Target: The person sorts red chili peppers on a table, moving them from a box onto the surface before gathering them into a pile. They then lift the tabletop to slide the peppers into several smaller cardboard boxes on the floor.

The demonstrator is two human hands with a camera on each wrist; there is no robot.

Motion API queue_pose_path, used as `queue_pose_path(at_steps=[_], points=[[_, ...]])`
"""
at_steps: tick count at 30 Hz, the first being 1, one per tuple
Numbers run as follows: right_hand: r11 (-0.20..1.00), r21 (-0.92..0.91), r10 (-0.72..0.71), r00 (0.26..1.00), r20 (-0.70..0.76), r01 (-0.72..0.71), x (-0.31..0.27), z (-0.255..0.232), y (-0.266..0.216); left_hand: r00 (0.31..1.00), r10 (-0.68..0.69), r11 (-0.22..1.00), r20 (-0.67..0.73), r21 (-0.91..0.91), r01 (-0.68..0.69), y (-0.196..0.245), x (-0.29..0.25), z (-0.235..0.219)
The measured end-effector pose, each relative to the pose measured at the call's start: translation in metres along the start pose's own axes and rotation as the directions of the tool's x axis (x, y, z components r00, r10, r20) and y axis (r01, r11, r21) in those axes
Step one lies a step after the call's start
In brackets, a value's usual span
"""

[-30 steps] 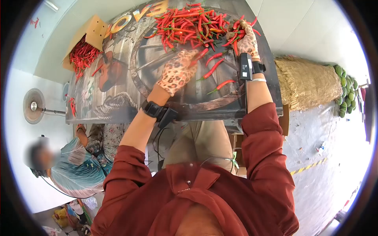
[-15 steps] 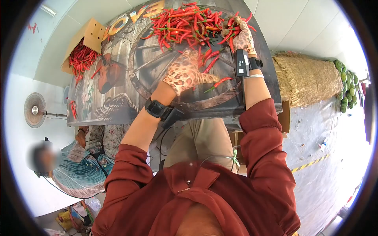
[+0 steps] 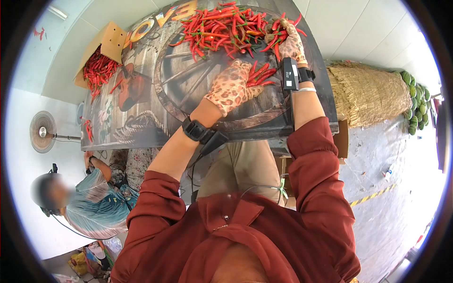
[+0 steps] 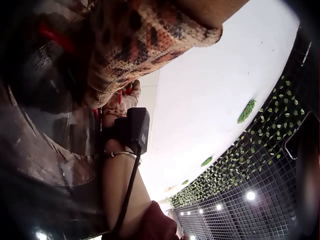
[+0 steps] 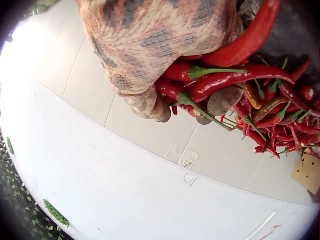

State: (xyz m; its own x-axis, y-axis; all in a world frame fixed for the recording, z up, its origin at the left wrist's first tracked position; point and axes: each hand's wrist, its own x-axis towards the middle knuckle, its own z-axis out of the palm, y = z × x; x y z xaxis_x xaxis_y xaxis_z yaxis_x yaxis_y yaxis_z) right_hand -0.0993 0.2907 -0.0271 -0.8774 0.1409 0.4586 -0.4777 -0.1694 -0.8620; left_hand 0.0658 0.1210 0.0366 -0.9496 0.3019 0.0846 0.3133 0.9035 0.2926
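Observation:
My left hand (image 3: 233, 89), in a leopard-print glove, is at the middle of the table. Its fingers and thumb close round several red chilies (image 3: 260, 75), whose tips fan out to the right. In the left wrist view the glove (image 4: 135, 42) hides most of what it grips. My right hand (image 3: 291, 46), gloved alike, holds a bunch of red chilies (image 5: 220, 82) with green stems at the table's right side. Dirty fingertips (image 5: 225, 100) curl round that bunch. Just left of it lies a large heap of red chilies (image 3: 224, 30).
A tipped cardboard box (image 3: 111, 40) at the table's far left spills more chilies (image 3: 100, 66). A printed sheet covers the table (image 3: 188, 89). Another person (image 3: 96, 198) sits at the left near a fan (image 3: 42, 132). Straw matting (image 3: 368, 96) and watermelons (image 3: 415, 106) are at the right.
My left hand has moved right along the table, its thumb closing from spread out to round the loose chilies, which are now bunched together. The right hand has stayed nearly still with its bunch.

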Motion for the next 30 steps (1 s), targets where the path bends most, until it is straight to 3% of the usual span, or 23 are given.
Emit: queue_pose_path(at_steps=[1,2,3,7,8,9,10,11,12,13,15,16,17,18,19,21,22,24,25,27,28,29,30], points=[[1.000,-0.001,-0.001,1.000,0.001,0.001,-0.002,-0.002,-0.004,0.999,0.022,0.999,-0.033,0.042,-0.021,-0.001,0.000,0.002],[0.953,0.261,0.137,0.988,0.076,-0.152,-0.004,-0.005,-0.015,0.997,0.046,0.996,-0.065,0.085,-0.040,-0.001,0.000,0.001],[0.816,0.490,0.246,0.952,0.183,-0.306,-0.005,-0.005,-0.023,0.997,0.046,0.996,-0.066,0.084,-0.041,-0.001,0.000,0.001],[0.717,0.634,0.107,0.945,0.310,-0.289,-0.005,-0.011,-0.002,0.993,0.094,0.994,-0.065,0.054,-0.090,0.007,0.004,-0.008],[0.943,0.310,0.067,0.980,0.189,-0.124,-0.003,-0.009,0.001,0.997,0.071,0.995,-0.021,0.071,-0.069,0.011,0.005,-0.011],[0.996,-0.085,-0.023,0.995,0.092,0.031,-0.001,-0.009,0.002,0.997,0.071,0.995,-0.023,0.069,-0.069,0.014,0.007,-0.013],[0.996,-0.086,-0.025,0.995,0.095,0.033,-0.001,-0.010,0.003,0.997,0.044,0.996,0.063,0.075,-0.049,0.017,0.010,-0.016],[0.969,-0.232,-0.063,0.993,0.104,0.086,-0.004,-0.009,-0.002,0.989,0.017,0.996,0.147,0.082,-0.029,0.019,0.012,-0.017],[0.918,-0.373,-0.099,0.988,0.117,0.136,-0.006,-0.007,-0.008,0.995,0.092,0.991,0.031,0.096,-0.094,0.016,0.010,-0.012],[0.918,-0.372,-0.100,0.988,0.119,0.137,-0.004,-0.006,-0.004,0.995,0.091,0.991,0.030,0.097,-0.093,0.015,0.010,-0.010],[0.995,-0.092,-0.023,0.988,0.155,0.037,0.000,-0.005,0.001,0.993,0.116,0.992,0.029,0.051,-0.118,0.016,0.010,-0.010],[0.995,-0.091,-0.024,0.988,0.155,0.038,0.001,-0.007,0.003,0.993,0.116,0.992,0.028,0.053,-0.117,0.015,0.010,-0.007],[0.914,0.324,0.231,0.970,0.081,-0.245,-0.001,-0.001,-0.018,0.989,0.146,0.987,-0.016,0.063,-0.145,0.013,0.010,-0.002],[0.599,0.682,0.475,0.872,0.120,-0.420,-0.001,0.003,-0.029,0.982,0.177,0.982,-0.061,0.075,-0.172,0.012,0.009,-0.001],[0.599,0.681,0.473,0.872,0.122,-0.420,-0.001,0.003,-0.026,0.982,0.176,0.982,-0.063,0.076,-0.171,0.012,0.009,-0.001],[0.868,0.379,0.302,0.946,0.113,-0.322,-0.001,0.003,-0.019,0.991,0.136,0.987,0.003,0.080,-0.136,0.015,0.008,-0.006],[0.869,0.378,0.299,0.948,0.112,-0.319,0.001,0.001,-0.016,0.990,0.138,0.987,0.001,0.081,-0.138,0.013,0.009,-0.006],[0.563,0.679,0.483,0.854,0.193,-0.471,0.003,0.001,-0.019,0.996,0.084,0.996,-0.009,0.030,-0.084,0.007,0.008,-0.007],[0.565,0.678,0.482,0.855,0.192,-0.470,0.002,0.004,-0.019,0.996,0.085,0.996,-0.010,0.030,-0.085,0.003,0.009,-0.008],[0.892,0.392,0.254,0.967,-0.018,-0.227,-0.002,0.007,-0.012,0.997,-0.069,0.942,-0.045,-0.331,0.050,-0.009,0.012,-0.015],[0.892,0.391,0.253,0.967,-0.020,-0.225,0.000,0.004,-0.009,0.986,-0.042,0.936,-0.161,-0.351,-0.018,-0.027,0.017,-0.009],[0.768,0.548,0.308,0.941,0.139,-0.332,0.004,-0.003,-0.003,0.986,-0.041,0.936,-0.162,-0.351,-0.019,-0.040,0.027,-0.002],[0.608,0.659,0.323,0.896,0.306,-0.444,0.007,-0.004,-0.005,0.974,-0.110,0.644,-0.198,-0.761,-0.082,-0.049,0.037,0.000]])
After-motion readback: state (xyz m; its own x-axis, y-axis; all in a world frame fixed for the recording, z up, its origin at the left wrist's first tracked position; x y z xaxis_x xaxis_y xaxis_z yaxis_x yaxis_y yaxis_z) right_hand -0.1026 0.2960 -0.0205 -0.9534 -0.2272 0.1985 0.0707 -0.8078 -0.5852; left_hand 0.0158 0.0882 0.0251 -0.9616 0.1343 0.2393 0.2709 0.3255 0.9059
